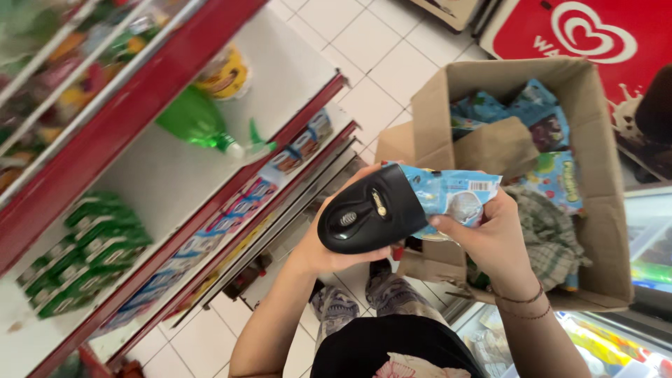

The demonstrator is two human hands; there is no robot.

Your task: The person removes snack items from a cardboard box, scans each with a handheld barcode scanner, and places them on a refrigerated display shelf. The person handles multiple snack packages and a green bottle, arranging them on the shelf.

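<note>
Scanner and packet held between the shelves and the box

Your left hand [329, 245] holds the scanner [371, 210] right against the packet [455, 196] in your right hand [490, 238]. Just behind and to the right of the packet stands the cardboard box [602, 175] on the freezer [651, 231], with more packets [553, 175] and a cloth [553, 238] in it. To your left run the shelves [175, 175]: a bottle [199, 122] lies on the upper shelf near its front edge, a jar [225, 73] behind it, cartons [84, 252] toward its left end. The tiled floor [371, 63] lies between the shelves and the box.
</note>
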